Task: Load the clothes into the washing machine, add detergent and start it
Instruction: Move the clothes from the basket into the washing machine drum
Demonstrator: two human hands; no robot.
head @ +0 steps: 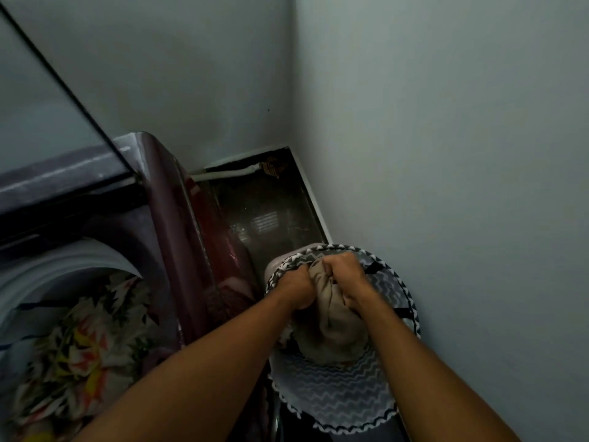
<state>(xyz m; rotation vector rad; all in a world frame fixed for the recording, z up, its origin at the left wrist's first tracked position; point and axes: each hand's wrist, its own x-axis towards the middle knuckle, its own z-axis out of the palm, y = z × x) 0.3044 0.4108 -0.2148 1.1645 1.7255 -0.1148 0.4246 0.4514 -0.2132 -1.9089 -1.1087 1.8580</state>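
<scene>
Hands (pixel 298 287) (pixel 345 275) grip beige cloth (pixel 334 327) | basket (pixel 334 403) | writing: seemingly unreadable

Washing machine (pixel 95 250) cut off at left; basket (pixel 334 403) depths hidden by cloth (pixel 334 323)

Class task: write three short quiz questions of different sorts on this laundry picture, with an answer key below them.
1. True or false: the washing machine drum holds no clothes.
2. What do the left hand and right hand grip?
3. The laundry basket stands: A) left of the machine B) between machine and wall C) on the lid.

Key: 1 false, floral cloth lies inside. 2 the beige garment. 3 B.
</scene>
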